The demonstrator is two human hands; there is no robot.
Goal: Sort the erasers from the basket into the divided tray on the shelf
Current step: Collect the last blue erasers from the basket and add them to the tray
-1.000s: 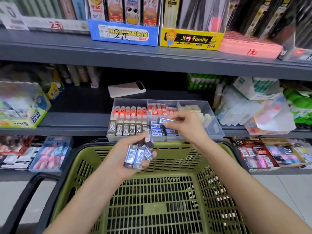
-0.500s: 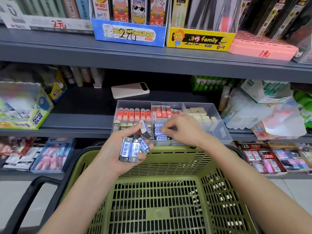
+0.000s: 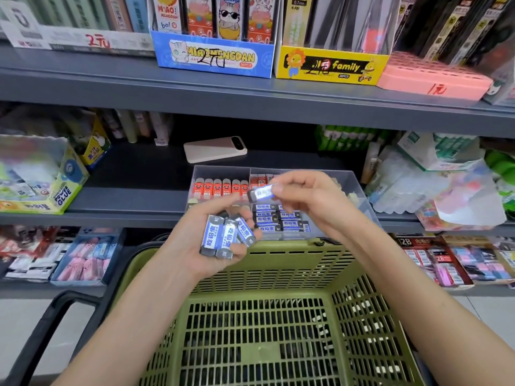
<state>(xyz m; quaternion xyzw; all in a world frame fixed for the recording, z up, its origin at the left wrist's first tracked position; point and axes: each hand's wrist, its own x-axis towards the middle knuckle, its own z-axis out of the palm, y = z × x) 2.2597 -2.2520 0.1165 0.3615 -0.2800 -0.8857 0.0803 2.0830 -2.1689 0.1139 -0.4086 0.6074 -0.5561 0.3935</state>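
Note:
My left hand holds a bunch of blue-sleeved erasers above the far rim of the green basket. My right hand pinches one more blue eraser over the clear divided tray on the shelf. In the tray stand orange erasers at the back left and blue erasers stacked in the front middle section. The tray's right sections are mostly hidden behind my right hand.
A pale power bank lies on the shelf behind the tray. A glue box stands at the left, plastic-wrapped packs at the right. The upper shelf edge overhangs the tray. The basket's black handle sticks out at lower left.
My right hand came back from the tray's front section, took one blue eraser from the bunch in my left hand and now holds it raised over the tray.

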